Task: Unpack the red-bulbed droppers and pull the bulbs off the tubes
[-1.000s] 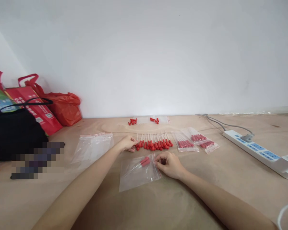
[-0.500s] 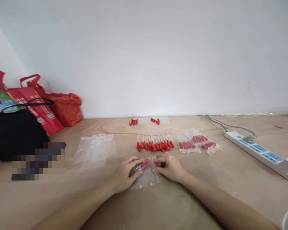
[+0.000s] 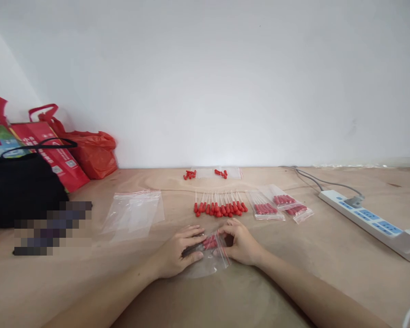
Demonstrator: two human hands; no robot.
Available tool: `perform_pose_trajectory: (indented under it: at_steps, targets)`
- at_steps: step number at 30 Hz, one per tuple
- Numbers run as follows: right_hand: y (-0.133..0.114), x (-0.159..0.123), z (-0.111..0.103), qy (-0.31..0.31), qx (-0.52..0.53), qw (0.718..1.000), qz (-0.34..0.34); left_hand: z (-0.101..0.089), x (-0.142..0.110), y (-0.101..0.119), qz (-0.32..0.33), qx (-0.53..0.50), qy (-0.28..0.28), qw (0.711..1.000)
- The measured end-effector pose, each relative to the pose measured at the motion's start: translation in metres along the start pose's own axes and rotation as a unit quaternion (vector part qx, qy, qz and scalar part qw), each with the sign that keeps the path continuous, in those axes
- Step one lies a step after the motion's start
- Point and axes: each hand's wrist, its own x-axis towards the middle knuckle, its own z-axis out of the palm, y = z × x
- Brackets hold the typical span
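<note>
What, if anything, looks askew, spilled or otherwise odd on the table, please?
Nothing looks spilled or damaged on the table. Slightly untidy: the small red pieces near the wall lie jumbled, unlike the rough row of red-tipped sticks. The pixelated patch at left can't be judged.

Midway across the bench (image 3: 328,237) lies a row of droppers (image 3: 220,208), with the near pouch (image 3: 205,269) before it, between the left hand (image 3: 177,253) and the right hand (image 3: 242,243). Behind the row, close to the wall (image 3: 225,91), is the far pouch (image 3: 205,172). To the row's right lie the filled pouches (image 3: 268,215), overlapping, then the power strip (image 3: 372,218). To its left are the spare pouches (image 3: 133,212); farther left, the handbag (image 3: 23,191) sits before the carrier bags (image 3: 95,155)
</note>
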Motion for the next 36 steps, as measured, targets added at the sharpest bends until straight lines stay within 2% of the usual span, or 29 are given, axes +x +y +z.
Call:
perform_pose_trajectory:
  at_steps: [6,18,25,30,33,36]
  targets:
    - [0.002,0.0,0.001,-0.004,0.019,1.0,-0.006,-0.002,0.0,0.002,0.018,0.019,-0.019,0.999]
    - [-0.001,-0.001,-0.002,0.018,0.083,0.996,-0.001,-0.003,-0.002,0.004,0.003,0.044,-0.026,0.999]
    - [0.003,0.0,-0.001,-0.012,0.04,0.999,-0.02,-0.002,-0.002,0.004,0.0,0.046,-0.026,0.999]
    - [0.006,0.0,-0.008,0.001,0.049,0.998,-0.026,-0.002,-0.002,0.003,0.006,0.042,-0.021,0.999]
    - [0.012,0.0,-0.018,-0.039,0.111,0.993,0.026,-0.003,-0.002,0.004,-0.003,0.048,-0.03,0.998]
    - [0.02,0.001,-0.028,-0.086,0.244,0.962,0.092,-0.003,-0.002,0.005,0.0,0.048,-0.027,0.998]
